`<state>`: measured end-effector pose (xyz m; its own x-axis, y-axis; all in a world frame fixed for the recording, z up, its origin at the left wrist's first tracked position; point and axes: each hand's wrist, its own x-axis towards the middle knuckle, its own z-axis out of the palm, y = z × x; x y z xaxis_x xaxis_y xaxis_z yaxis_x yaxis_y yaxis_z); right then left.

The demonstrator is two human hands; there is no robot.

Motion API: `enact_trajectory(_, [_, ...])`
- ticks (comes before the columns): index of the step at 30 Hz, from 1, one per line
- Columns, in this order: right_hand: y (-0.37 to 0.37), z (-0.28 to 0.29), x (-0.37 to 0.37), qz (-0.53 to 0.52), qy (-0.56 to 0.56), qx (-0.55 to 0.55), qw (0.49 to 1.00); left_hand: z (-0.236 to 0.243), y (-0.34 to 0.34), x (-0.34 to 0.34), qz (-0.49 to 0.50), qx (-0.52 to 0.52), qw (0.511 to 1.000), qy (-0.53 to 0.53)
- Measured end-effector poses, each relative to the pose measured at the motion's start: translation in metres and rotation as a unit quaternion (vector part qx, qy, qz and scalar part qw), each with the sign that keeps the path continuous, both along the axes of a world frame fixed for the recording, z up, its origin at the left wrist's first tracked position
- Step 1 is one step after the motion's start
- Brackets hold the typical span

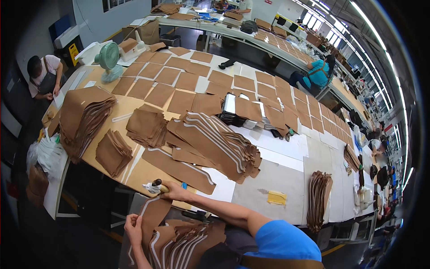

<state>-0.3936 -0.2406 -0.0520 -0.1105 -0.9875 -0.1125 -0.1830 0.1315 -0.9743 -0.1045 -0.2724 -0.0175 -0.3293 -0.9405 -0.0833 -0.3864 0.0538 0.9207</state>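
Note:
Close in front of me my left hand [133, 229] is closed on the edge of a long brown piece [154, 216] that looks like leather, with a white strip along its curved border. My right hand [176, 191] is wrapped round a short tool with a wooden handle [164, 189] and a dark rounded end, just above that piece's far end. A crumpled white bit [151, 188] sits beside the tool. Nearer my body lies a fanned stack of similar white-edged brown pieces [179, 244]. On the table ahead rests another single brown piece [183, 169].
A large fanned pile [215, 143], smaller brown stacks [114, 152] and rows of flat brown panels [186, 81] cover the table. A yellow pad [277, 197], an upright bundle [319, 199] and a green fan [107, 57] stand around. Co-workers sit at left [45, 76] and right [318, 74].

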Motion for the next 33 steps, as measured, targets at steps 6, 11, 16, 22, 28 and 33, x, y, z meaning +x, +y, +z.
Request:
enact_trajectory(6, [0.000, 0.025, -0.047, -0.088, 0.153, -0.018, 0.984, 0.016, 0.017, 0.041, 0.019, -0.040, 0.978, -0.205])
enact_trajectory(11, [0.000, 0.035, -0.022, -0.140, 0.374, -0.121, 0.909, 0.002, 0.042, 0.069, 0.000, -0.240, 0.938, -0.251])
enact_trajectory(16, [-0.001, 0.075, 0.047, 0.069, 0.226, -0.185, 0.954, 0.024, 0.057, 0.032, 0.044, -0.303, 0.905, -0.295])
enact_trajectory(22, [-0.014, 0.059, 0.131, 0.212, 0.266, -0.213, 0.916, 0.021, 0.103, 0.041, 0.073, -0.130, 0.961, -0.233])
enact_trajectory(28, [-0.032, 0.037, 0.179, 0.279, 0.274, -0.269, 0.880, 0.019, 0.110, 0.042, 0.094, -0.124, 0.933, -0.326])
enact_trajectory(33, [-0.033, 0.034, 0.194, 0.359, 0.311, -0.222, 0.852, 0.012, 0.112, 0.042, 0.106, -0.096, 0.939, -0.314])
